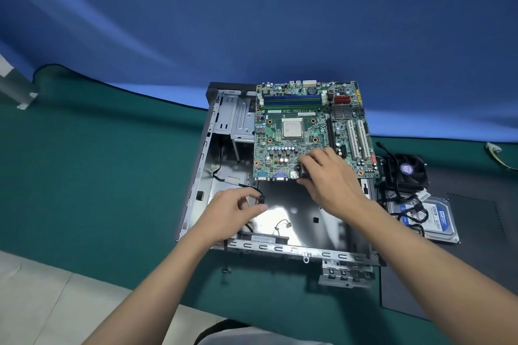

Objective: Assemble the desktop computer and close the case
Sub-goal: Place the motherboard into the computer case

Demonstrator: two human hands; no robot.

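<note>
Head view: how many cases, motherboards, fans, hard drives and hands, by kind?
Case: 1
Motherboard: 1
Fan: 1
Hard drive: 1
Hands: 2, left hand pinching a cable, right hand gripping the motherboard
Total: 6

Workbench (green mat [98, 176]); blue backdrop [252, 22]; loose hard drive [437, 221].

The grey case [266, 247] lies open on the tabletop [98, 176], with a black cable [261, 199] inside at the left. The green motherboard [294, 131] sits over its far half, ports toward the near side. A fan [407, 171] and a hard drive [431, 218] lie just beside it on the right.
</note>
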